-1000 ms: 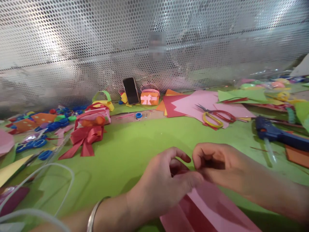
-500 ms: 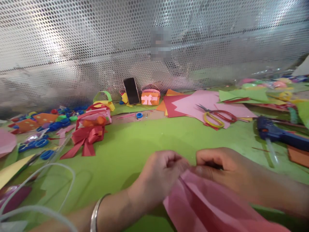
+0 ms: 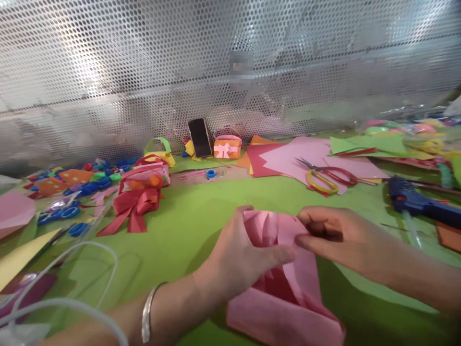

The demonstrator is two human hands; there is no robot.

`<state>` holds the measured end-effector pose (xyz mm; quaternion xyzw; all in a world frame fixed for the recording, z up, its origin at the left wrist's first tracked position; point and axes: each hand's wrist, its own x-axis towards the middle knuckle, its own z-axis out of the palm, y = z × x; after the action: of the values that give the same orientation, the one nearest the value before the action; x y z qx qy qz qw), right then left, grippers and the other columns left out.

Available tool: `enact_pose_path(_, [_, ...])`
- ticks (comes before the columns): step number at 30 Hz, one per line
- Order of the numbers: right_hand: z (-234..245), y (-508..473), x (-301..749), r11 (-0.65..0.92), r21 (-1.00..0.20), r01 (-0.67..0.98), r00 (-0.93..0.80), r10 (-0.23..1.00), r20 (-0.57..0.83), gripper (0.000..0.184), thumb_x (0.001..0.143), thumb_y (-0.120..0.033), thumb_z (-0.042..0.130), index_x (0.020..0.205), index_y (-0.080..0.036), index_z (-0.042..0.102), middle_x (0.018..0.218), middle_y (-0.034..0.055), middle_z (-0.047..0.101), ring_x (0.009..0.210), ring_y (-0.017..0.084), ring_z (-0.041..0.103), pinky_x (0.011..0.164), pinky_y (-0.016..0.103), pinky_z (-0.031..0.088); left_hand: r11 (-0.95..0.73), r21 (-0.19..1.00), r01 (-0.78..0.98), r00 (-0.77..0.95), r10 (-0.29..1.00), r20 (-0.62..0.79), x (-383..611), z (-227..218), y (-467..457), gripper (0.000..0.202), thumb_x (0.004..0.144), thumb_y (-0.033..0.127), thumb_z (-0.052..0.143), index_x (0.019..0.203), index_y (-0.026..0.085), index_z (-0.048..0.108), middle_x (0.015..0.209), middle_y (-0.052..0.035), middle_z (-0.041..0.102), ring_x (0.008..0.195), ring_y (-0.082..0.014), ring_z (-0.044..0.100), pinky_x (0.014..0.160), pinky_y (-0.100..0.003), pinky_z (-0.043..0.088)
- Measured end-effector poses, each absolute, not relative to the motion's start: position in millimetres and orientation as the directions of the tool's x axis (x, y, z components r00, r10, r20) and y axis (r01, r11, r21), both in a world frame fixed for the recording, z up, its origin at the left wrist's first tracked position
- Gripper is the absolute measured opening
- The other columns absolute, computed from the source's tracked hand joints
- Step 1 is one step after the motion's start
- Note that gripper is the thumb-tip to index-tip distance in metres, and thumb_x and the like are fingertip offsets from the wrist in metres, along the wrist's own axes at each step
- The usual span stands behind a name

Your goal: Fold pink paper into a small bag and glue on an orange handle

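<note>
In the lower centre of the frame, a folded pink paper piece (image 3: 281, 312) stands partly open, red showing inside its hollow; its lower front edge runs off the bottom of the frame. The left hand (image 3: 239, 259) grasps its upper left edge, thumb laid across the opening toward the right side wall, remaining fingers behind the paper. The right hand (image 3: 338, 238) appears to pinch the upper right edge between thumb and bent fingers, though the fingertips are partly hidden there. A silver bracelet (image 3: 146, 312) circles the left wrist.

A broad band of the green tabletop (image 3: 201, 206) separates both hands from the things along its far side. At upper right of centre, scissors (image 3: 320, 169) lie on pink sheets (image 3: 297, 149), handles toward the hands. At the right edge, a blue glue gun (image 3: 414, 199) lies near the right forearm, narrowing the room on that side. Left of centre, a red bow (image 3: 137, 209) lies well apart from the left hand. In the lower left, a white cable (image 3: 77, 306) loops close to the left forearm. A phone (image 3: 200, 138) leans near the perforated metal panel (image 3: 144, 72), beside a small orange box (image 3: 227, 148).
</note>
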<state>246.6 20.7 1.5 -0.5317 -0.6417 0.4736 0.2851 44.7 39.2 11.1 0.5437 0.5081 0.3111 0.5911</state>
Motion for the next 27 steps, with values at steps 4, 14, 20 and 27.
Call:
enact_pose_path(4, [4.0, 16.7, 243.9, -0.032, -0.905, 0.424, -0.290, 0.942, -0.169, 0.028, 0.086, -0.047, 0.058, 0.077, -0.021, 0.057, 0.072, -0.0024, 0.053, 0.068, 0.014, 0.050, 0.059, 0.026, 0.038, 0.223, 0.904, 0.365, 0.247, 0.913, -0.325, 48.9, 13.4, 35.6, 0.038, 0.066, 0.022, 0.073, 0.100, 0.018, 0.056, 0.097, -0.0068, 0.066, 0.092, -0.0243, 0.063, 0.075, -0.031, 0.047])
enact_pose_path(14, [-4.3, 29.2, 250.6, -0.065, -0.942, 0.328, -0.097, 0.990, -0.102, 0.039, 0.074, -0.059, 0.069, 0.075, -0.021, 0.064, 0.069, -0.0003, 0.062, 0.063, 0.015, 0.053, 0.054, 0.024, 0.040, 0.303, 0.949, 0.089, 0.138, 0.940, -0.313, 47.5, 7.4, 40.2, 0.011, 0.081, 0.021, 0.047, 0.091, 0.020, 0.053, 0.074, 0.0018, 0.055, 0.056, -0.0138, 0.056, 0.052, -0.028, 0.049])
enact_pose_path(20, [-2.5, 31.6, 253.4, -0.093, -0.941, 0.327, -0.117, 0.983, -0.138, 0.038, 0.071, -0.059, 0.071, 0.078, -0.021, 0.068, 0.072, 0.0007, 0.066, 0.066, 0.016, 0.057, 0.056, 0.025, 0.042, 0.247, 0.965, -0.085, 0.259, 0.941, -0.218, 47.8, 6.5, 38.5, 0.006, 0.080, 0.020, 0.052, 0.083, 0.020, 0.057, 0.066, 0.0048, 0.054, 0.052, -0.0097, 0.053, 0.057, -0.025, 0.047])
enact_pose_path(27, [-4.7, 34.0, 255.4, -0.034, -0.934, 0.357, -0.093, 0.993, -0.071, 0.044, 0.074, -0.063, 0.066, 0.077, -0.020, 0.067, 0.073, 0.0020, 0.064, 0.067, 0.016, 0.057, 0.058, 0.026, 0.045, 0.321, 0.944, -0.072, 0.440, 0.860, -0.259, 45.2, 9.8, 40.2, 0.030, 0.073, 0.038, 0.074, 0.090, 0.014, 0.067, 0.077, -0.0015, 0.063, 0.067, -0.0121, 0.056, 0.063, -0.024, 0.045])
